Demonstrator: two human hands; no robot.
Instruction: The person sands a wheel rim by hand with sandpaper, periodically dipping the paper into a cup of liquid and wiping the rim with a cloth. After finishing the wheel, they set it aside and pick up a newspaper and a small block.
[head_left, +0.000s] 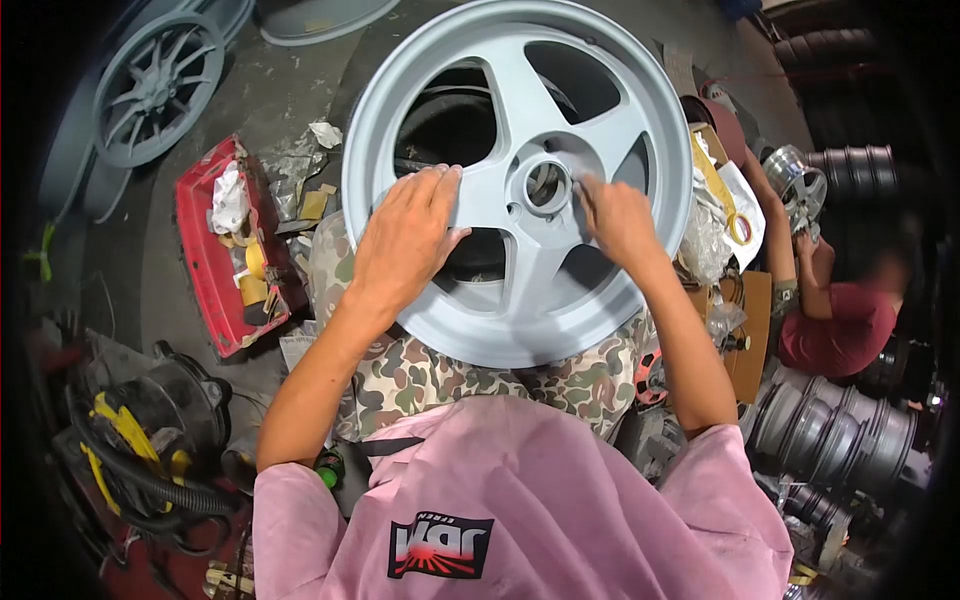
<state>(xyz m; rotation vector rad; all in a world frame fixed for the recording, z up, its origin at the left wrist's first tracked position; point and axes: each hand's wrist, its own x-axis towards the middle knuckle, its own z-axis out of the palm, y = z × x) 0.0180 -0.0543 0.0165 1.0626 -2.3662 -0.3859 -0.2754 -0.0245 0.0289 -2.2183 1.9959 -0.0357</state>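
Note:
A pale grey alloy wheel rim (480,190) with broad spokes lies face up over my camouflage-clad lap (440,385). My left hand (405,235) rests flat on its left spoke, fingers extended side by side and the thumb apart. At the right edge of the round centre bore (546,187), my right hand (618,222) has its fingers bent together against the hub face. Its fingertips are slightly blurred, and whatever may be pinched under them is hidden. Dark gaps show between the spokes.
Left of me sits a red tray (215,270) with crumpled paper and yellow pieces. Behind it stands another spoked wheel (160,88). A black vacuum-like machine (180,400) is lower left. At right are a cardboard box (752,350), a tape roll (739,228), stacked rims (840,425) and a person (840,320).

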